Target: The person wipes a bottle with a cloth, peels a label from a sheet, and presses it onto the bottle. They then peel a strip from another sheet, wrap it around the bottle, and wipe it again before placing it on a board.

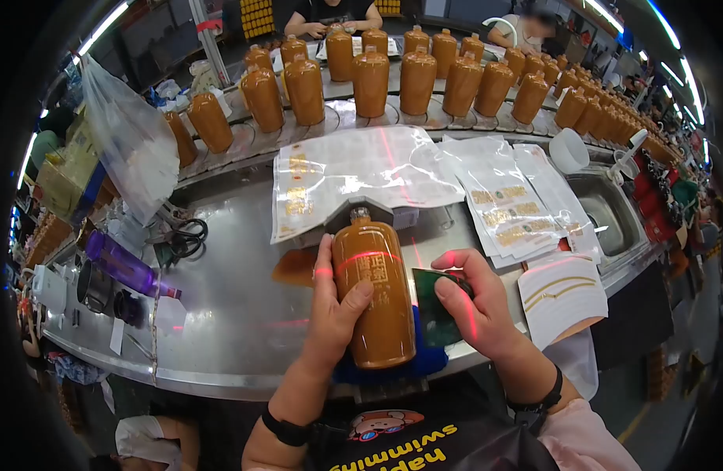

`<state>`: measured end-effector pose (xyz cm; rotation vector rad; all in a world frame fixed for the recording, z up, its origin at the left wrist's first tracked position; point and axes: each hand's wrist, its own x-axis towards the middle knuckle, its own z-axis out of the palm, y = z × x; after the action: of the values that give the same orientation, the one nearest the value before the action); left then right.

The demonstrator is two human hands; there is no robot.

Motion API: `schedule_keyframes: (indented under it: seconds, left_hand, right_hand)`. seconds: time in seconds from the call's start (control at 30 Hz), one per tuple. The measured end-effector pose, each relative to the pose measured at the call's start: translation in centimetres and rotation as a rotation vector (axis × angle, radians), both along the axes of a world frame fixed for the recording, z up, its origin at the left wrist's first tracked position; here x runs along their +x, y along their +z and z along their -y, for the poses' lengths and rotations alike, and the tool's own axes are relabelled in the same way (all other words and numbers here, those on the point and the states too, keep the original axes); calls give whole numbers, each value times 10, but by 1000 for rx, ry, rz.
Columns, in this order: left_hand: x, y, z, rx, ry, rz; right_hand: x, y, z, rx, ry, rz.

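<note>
A glossy brown bottle with gold characters on its front lies tilted in front of me, its neck toward a grey metal holder. My left hand is wrapped round its left side, thumb on the front. Between the thumb and fingers of my right hand is a thin dark green scraper, just right of the bottle. Beneath the bottle's lower end lies a blue cloth. Red laser lines cross the bottle and my right hand.
Sheets of gold decals lie behind and to the right, near a sink. A curved conveyor carries many brown bottles. At left are a purple bottle and a black cable. Co-workers sit across the conveyor.
</note>
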<state>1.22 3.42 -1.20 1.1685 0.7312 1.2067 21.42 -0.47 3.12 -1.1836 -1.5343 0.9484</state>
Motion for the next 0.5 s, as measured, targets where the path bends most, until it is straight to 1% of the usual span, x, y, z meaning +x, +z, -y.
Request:
schedule_keyframes:
  seconds: [0.03, 0.1, 0.17, 0.3, 0.4, 0.5]
  left_hand:
    - [-1, -3, -2, 18, 6, -18]
    - [0, -6, -2, 28, 5, -27]
    - [-2, -4, -2, 16, -2, -8]
    - [-3, -4, -2, 23, -18, -17]
    - [-4, 2, 0, -8, -42, 3]
    - [-4, -2, -1, 11, -19, -10]
  right_hand:
    - [1, 1, 3, -50, 18, 8]
    - [-11, 0, 9, -122, 59, -134]
    - [-18, 2, 12, -147, 84, 18]
    - [-25, -3, 16, -210, 42, 27]
    - [-28, -5, 16, -203, 8, 38]
    - [-29, -5, 18, -177, -10, 47]
